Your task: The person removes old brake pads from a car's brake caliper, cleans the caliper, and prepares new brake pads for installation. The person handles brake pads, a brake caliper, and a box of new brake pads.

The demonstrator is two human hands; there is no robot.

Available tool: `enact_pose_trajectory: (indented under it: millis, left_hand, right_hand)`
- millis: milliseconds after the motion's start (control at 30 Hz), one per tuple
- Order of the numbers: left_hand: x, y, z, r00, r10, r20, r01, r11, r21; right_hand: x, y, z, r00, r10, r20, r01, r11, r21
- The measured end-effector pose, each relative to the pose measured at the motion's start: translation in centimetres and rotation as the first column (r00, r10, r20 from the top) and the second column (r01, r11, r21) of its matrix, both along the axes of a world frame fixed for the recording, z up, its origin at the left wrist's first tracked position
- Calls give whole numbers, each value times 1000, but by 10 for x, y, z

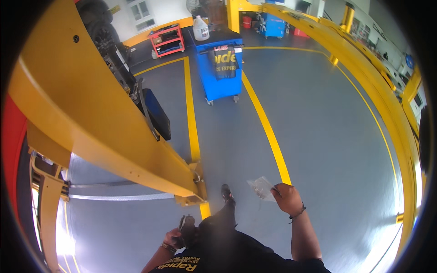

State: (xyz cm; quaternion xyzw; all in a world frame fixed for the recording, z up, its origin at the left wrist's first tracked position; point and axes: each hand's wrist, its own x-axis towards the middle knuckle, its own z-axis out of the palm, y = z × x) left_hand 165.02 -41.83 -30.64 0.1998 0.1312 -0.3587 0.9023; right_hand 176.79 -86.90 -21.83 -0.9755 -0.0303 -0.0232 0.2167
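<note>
My right hand (pixel 289 199) is out in front at the right, its fingers pinched on one end of a small clear plastic bag (pixel 261 187). Small contents show faintly through the bag, too blurred to name. Low on the left, close to my body, my left hand (pixel 173 238) is closed around a dark, bulky object (pixel 187 226) with a rough metallic top. Its exact kind is not clear, and part of it merges with my black clothing. One dark shoe (pixel 226 193) shows on the floor between the two hands.
A large yellow lift post (pixel 114 132) stands close on my left, with a dark pad (pixel 156 114) on its side. Ahead is a blue wheeled cabinet (pixel 218 77) bearing a white jug (pixel 200 29). A red cart (pixel 167 41) stands behind, and another yellow post (pixel 364 68) curves along the right.
</note>
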Motion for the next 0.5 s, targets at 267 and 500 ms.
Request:
enact_pose_trajectory:
  millis: [267,500]
  left_hand:
    - [321,-28,-72,989,-105,107,87,982,166]
    - [625,-78,-97,989,-105,104,98,993,64]
  right_hand:
    - [275,-24,21,992,-68,109,63,997,45]
    - [482,-29,44,997,31,72,-45,979,197]
